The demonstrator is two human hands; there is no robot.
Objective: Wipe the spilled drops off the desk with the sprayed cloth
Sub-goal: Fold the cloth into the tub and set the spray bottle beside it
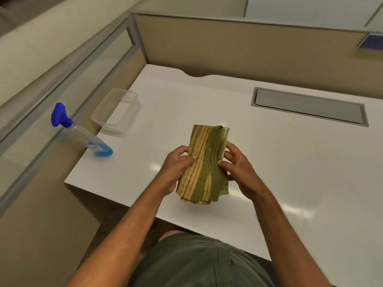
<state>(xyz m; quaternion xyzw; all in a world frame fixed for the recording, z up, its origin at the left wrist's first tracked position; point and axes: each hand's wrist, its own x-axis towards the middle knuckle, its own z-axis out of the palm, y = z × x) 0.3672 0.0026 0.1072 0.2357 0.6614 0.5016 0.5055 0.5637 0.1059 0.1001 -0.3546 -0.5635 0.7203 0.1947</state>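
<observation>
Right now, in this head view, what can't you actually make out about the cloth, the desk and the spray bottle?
- Spilled drops: none can be told from glare on the white desk; too small or washed out.
- Cloth: whether damp is not visible; its underside is hidden, folded between left hand and right hand.
- Spray bottle: label too blurred to read.
- Clear container: contents unclear through motion blur.

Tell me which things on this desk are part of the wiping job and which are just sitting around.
Part of the job:
- folded green striped cloth, held above the desk by left hand and right hand
- white desk; no drops are visible on it
- blue spray bottle, standing at the desk's left edge

Just lying about:
- clear plastic container, empty
- grey cable hatch set in the desk
</observation>
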